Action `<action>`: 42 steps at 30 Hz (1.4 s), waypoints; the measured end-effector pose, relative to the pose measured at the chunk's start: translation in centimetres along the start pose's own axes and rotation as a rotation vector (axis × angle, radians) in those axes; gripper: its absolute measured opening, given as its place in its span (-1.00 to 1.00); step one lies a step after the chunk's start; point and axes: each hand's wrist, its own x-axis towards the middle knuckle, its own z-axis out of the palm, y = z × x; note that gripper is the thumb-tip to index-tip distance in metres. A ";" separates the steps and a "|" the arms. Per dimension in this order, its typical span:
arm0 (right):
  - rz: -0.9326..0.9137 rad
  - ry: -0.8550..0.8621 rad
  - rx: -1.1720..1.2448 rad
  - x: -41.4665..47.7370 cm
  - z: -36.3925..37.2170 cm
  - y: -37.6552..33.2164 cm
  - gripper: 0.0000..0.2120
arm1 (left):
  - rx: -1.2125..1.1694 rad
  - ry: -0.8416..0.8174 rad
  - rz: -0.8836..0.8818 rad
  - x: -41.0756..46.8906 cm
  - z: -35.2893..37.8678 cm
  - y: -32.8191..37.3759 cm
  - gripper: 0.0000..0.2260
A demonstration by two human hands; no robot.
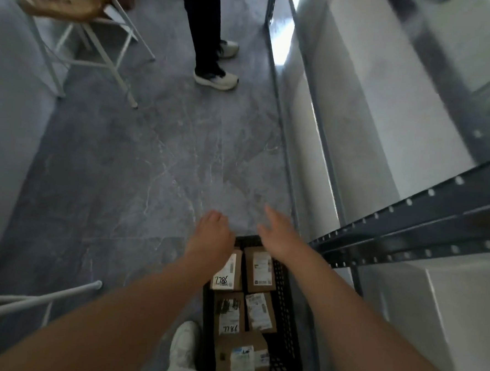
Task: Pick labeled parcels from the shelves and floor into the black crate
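Observation:
The black crate [284,302] sits on the grey floor by my feet, beside the shelving. Several brown parcels with white labels lie flat inside it, among them one marked 7786 [228,276] at the far left and another [260,269] to its right. My left hand [212,232] reaches over the crate's far left corner with its fingers bent downward, holding nothing. My right hand [278,230] stretches over the far right corner, fingers straight and spread, empty.
Grey metal shelving [407,232] runs along the right with a white box [445,306] on a lower level. A person's legs and white shoes [216,79] stand ahead. White-legged chairs [97,50] stand at the far left. My own white shoe [183,350] is left of the crate.

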 end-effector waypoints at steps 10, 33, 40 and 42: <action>-0.220 0.580 -0.193 -16.4 -17.9 -12.6 -0.40 | 0.149 0.449 0.269 -8.7 -20.9 9.7 -0.45; -0.016 1.152 -0.409 -35.1 -27.5 -27.9 -0.40 | 0.180 0.844 0.781 -16.6 -45.2 16.8 -0.41; 0.157 1.200 -0.373 -38.0 -24.5 -28.4 -0.40 | 0.145 0.781 0.838 -17.6 -45.5 14.3 -0.42; 0.201 1.207 -0.364 -39.1 -23.6 -27.9 -0.39 | 0.137 0.746 0.877 -18.0 -44.8 14.3 -0.41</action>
